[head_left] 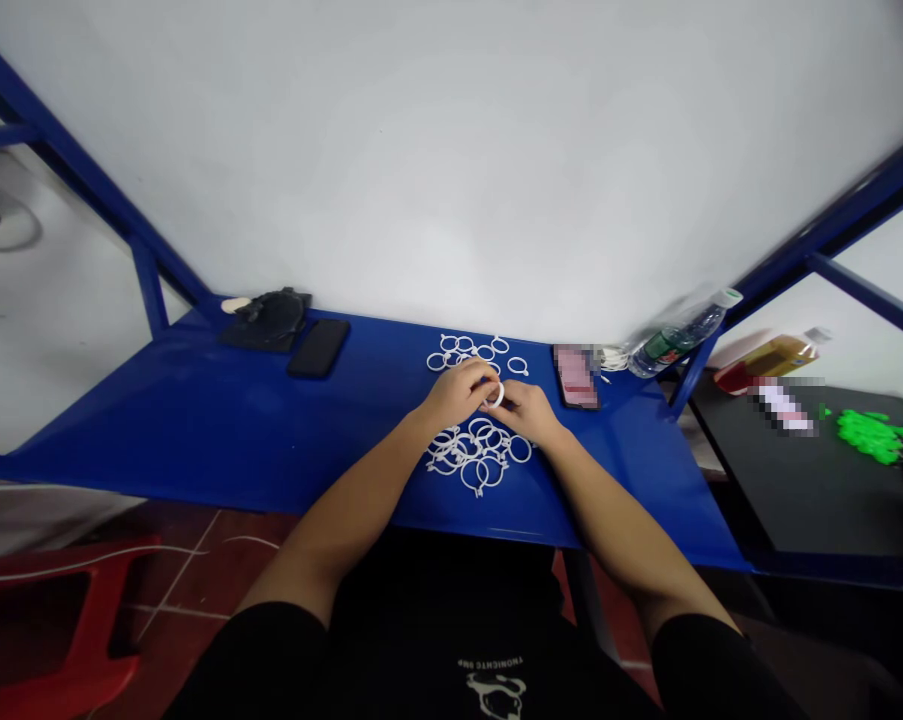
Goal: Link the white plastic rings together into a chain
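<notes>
Left hand (pixel 457 392) and right hand (pixel 530 410) fingers pinch one ring (pixel 497 395); gripping it evenly, low over the table (pixel 196 420), seems wise.

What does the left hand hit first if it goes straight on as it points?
The white ring: the left hand points forward and right, its fingertips at it. Just past it is the right hand, seemingly also on the ring. Depth unclear.

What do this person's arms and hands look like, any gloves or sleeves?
The left hand and right hand are bare: no gloves, watch or jewellery visible. Short black sleeves leave the forearms uncovered, on a black shirt with a small white print.
</notes>
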### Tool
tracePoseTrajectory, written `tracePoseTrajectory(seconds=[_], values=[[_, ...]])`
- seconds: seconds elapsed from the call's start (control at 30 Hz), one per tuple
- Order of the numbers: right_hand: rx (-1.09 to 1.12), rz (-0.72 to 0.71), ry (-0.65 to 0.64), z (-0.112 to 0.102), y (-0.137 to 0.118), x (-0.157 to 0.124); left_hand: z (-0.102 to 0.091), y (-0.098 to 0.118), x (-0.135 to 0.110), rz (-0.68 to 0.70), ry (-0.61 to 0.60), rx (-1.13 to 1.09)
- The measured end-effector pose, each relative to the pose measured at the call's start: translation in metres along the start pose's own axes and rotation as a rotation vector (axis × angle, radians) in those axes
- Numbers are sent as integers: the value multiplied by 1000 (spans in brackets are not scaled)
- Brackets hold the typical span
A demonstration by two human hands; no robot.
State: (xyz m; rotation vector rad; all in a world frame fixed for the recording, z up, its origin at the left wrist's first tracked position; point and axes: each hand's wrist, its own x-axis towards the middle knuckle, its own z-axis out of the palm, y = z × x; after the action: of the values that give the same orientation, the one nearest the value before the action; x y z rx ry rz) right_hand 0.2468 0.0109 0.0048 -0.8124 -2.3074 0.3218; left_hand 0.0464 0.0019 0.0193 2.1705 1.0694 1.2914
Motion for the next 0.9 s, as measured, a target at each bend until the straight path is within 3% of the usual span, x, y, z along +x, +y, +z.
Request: tracePoseTrajectory(seconds=[0.1,0.3,0.5,0.9], values=[[25,-9,49,3,-1,0,0,2,-1,59,-15,3],[17,106,101,1,-2,0,-5,-1,-2,-78,-43,29],[0,185,202,-4,-1,0,-9,0,0,-49,-108,103],[35,143,138,-4,6,-1,-9,-3,0,-9,-159,148]])
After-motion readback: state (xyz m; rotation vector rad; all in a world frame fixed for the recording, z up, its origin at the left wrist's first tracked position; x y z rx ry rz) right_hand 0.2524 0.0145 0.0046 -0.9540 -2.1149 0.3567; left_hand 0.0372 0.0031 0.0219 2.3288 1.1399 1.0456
